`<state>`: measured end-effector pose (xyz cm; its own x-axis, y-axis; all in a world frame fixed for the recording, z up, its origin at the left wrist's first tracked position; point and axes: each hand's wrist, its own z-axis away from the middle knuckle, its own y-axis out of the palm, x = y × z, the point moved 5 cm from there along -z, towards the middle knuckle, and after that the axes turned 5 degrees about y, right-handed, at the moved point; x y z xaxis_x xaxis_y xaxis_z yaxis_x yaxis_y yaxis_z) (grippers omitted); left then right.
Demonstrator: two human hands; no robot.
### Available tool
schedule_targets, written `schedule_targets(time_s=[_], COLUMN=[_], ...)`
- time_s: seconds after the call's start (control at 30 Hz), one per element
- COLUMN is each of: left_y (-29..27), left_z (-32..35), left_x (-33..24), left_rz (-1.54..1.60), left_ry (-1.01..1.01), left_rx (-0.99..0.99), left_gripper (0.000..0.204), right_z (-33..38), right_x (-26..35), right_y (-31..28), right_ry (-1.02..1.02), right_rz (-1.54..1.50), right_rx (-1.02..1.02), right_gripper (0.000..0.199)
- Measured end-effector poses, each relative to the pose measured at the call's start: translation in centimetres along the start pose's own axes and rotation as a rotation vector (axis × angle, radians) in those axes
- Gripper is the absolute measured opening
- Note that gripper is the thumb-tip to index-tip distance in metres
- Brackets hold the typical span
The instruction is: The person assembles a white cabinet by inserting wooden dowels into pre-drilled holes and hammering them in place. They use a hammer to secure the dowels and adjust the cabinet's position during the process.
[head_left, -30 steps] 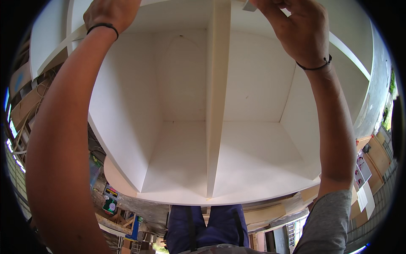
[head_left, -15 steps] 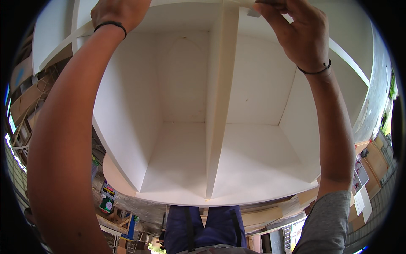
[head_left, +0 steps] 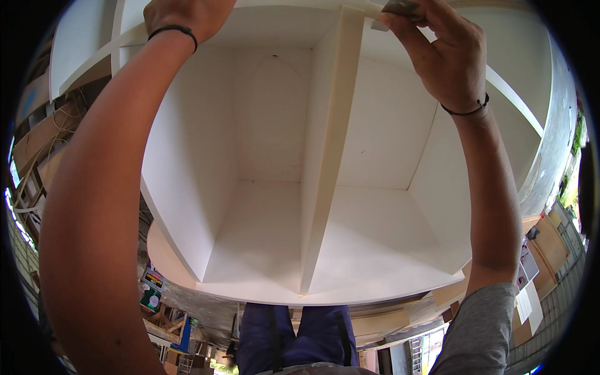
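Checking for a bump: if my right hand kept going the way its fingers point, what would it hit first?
Probably the top end of the white divider panel; the right hand already pinches a small grey piece beside it.

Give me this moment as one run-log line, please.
left hand: grips white cabinet far edge | right hand: pinches small grey piece at divider top

Small green-and-white printed package point(head_left: 150, 301) low at left; white paper sheets point(head_left: 524, 294) low at right, near wooden boards.

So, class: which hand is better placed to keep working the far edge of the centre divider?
Likely the right hand: it pinches a small grey piece beside the divider. The left hand only grips the cabinet's far edge.
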<state>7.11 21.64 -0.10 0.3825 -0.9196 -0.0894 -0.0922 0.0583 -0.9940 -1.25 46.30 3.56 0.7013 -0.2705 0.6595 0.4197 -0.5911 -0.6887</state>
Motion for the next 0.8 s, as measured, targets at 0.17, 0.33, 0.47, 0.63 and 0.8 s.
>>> schedule_targets(time_s=[0.17,0.33,0.47,0.63,0.8], left_y=[0.3,0.3,-0.1,-0.3,0.0], left_z=[0.0,0.0,0.3,0.1,0.0], left_x=[0.1,0.0,-0.5,0.1,-0.3], left_rz=[-0.025,-0.009,-0.007,0.000,-0.013], left_ry=[-0.005,-0.020,0.014,0.012,-0.057], left_rx=[0.001,0.025,-0.055,-0.040,0.078], left_gripper=[0.036,0.036,0.036,0.036,0.036], right_z=[0.0,-0.1,0.0,0.0,0.3], right_x=[-0.2,0.5,0.4,-0.1,-0.6], right_y=[0.6,0.7,0.3,0.0,0.5], right_ry=[-0.019,0.005,0.022,0.003,-0.017], right_rz=[-0.045,0.012,-0.018,-0.036,-0.086], right_rx=[-0.044,0.007,-0.003,0.018,-0.001], right_gripper=[0.010,0.010,0.010,0.010,0.010])
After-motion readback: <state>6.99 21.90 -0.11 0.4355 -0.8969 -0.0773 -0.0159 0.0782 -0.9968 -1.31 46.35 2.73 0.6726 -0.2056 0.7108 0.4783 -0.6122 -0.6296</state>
